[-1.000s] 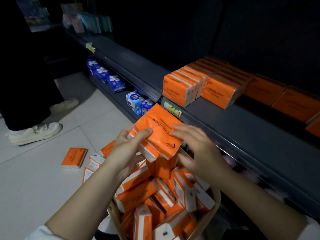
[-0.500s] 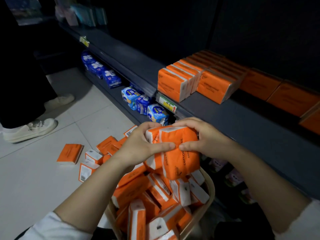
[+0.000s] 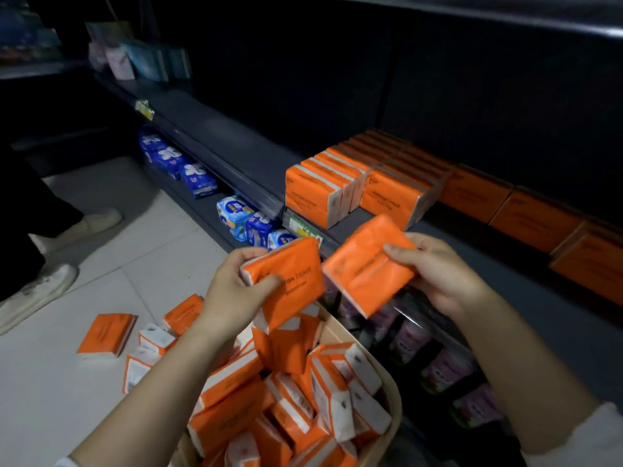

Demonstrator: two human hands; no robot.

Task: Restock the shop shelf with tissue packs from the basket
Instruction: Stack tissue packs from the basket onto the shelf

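Left hand [image 3: 232, 298] pinches orange plastic-wrapped tissue pack [image 3: 291, 281] above round beige basket [image 3: 392, 396], 6 o'clock; right hand [image 3: 441, 274] grips second orange pack [image 3: 365, 269], angled toward dark metal shelf [image 3: 505, 281], 1 o'clock, probably for placing.

Dark shelf [image 3: 236, 143] carries orange tissue rows [image 3: 337, 187]; floor [image 3: 50, 382] holds loose packs [image 3: 104, 333], basket [image 3: 392, 392].

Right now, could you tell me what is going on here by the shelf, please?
A person is restocking tissue packs. The left hand grips one orange pack and the right hand grips a second pack, both held above the basket, just in front of the shelf. Rows of shelved packs already stand on it, the basket holds many more, and loose packs lie on the floor.
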